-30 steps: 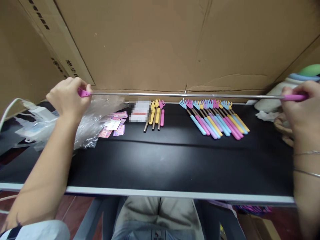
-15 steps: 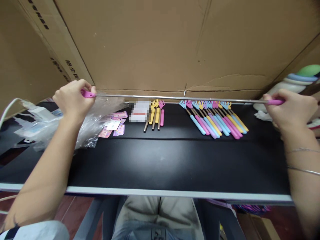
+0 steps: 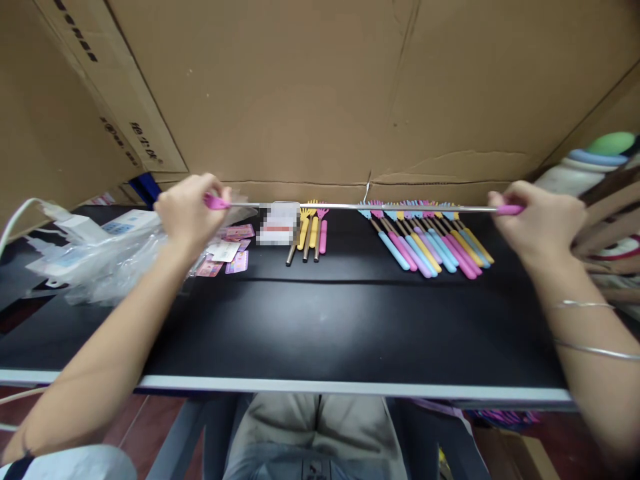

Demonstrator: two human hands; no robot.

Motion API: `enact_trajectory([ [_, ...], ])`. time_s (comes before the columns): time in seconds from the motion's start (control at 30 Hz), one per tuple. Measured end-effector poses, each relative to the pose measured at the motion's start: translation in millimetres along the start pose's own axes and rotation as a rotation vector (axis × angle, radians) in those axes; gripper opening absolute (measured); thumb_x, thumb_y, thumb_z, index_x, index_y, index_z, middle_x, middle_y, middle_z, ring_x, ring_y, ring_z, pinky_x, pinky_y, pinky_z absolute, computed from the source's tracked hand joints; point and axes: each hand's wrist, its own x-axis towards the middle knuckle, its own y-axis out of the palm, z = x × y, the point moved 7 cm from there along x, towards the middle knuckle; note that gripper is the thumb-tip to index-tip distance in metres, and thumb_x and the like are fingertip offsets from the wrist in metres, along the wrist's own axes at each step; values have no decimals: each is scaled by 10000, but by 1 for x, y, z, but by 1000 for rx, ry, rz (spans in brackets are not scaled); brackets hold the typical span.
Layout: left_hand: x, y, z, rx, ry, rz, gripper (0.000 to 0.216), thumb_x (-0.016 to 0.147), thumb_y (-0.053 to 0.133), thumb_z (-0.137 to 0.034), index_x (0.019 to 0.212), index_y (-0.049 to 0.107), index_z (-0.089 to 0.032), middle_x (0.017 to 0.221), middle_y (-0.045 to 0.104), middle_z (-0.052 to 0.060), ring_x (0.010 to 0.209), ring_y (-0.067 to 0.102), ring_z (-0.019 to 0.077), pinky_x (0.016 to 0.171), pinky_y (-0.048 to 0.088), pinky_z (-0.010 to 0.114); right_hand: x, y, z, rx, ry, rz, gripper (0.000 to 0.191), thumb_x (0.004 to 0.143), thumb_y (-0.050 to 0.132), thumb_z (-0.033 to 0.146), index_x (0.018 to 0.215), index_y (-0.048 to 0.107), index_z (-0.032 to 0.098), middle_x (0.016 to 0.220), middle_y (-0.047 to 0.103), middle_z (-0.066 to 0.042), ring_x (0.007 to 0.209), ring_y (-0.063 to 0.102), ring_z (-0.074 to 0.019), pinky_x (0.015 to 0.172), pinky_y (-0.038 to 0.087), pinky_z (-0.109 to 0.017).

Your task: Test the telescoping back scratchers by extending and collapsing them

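A telescopic back scratcher [image 3: 350,207] with a long silver rod stretches level between my hands, above the black table. My left hand [image 3: 193,207] is closed round its pink end, most of which the fingers hide. At the other end, my right hand [image 3: 543,217] grips the pink handle. Beneath the rod on the right lies a row of collapsed back scratchers [image 3: 425,243] in blue, pink, yellow and purple, heads toward the back. Left of them is a small group of yellow and pink back scratcher parts [image 3: 314,233], some with bare metal rods.
A blurred-out white item [image 3: 279,223] and several printed cards [image 3: 236,261] lie left of centre. Clear plastic bags [image 3: 105,270] and a white cable [image 3: 20,217] are at the left. Cardboard [image 3: 300,93] walls the back. A green-topped bottle [image 3: 583,167] stands at right.
Both hands have come toward each other, and the silver rod between them is shorter. The back scratchers lying on the table have not moved.
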Motion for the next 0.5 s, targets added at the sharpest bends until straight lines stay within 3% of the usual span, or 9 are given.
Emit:
enact_trajectory([
  [0.13, -23, 9, -52, -44, 190, 105, 223, 849, 523, -412, 776, 621, -225, 790, 643, 11, 663, 558, 166, 507, 187, 266, -32, -15, 61, 83, -270, 50, 324, 826, 450, 464, 687, 566, 196, 550, 546, -54, 518, 386, -125, 510, 166, -254],
  [0.3, -40, 15, -74, -104, 260, 157, 150, 838, 549, -363, 799, 617, -235, 807, 649, -2, 670, 591, 171, 499, 226, 260, -50, -14, 85, 131, -352, 89, 306, 845, 430, 427, 680, 537, 192, 574, 589, -60, 512, 444, -132, 499, 167, -249],
  [0.5, -71, 24, -114, -204, 480, 305, 97, 809, 556, -295, 832, 622, -228, 824, 676, -6, 629, 596, 159, 487, 263, 252, -89, -15, 132, 256, -704, 56, 351, 909, 374, 406, 715, 584, 202, 625, 652, -21, 498, 519, -121, 495, 212, -251],
])
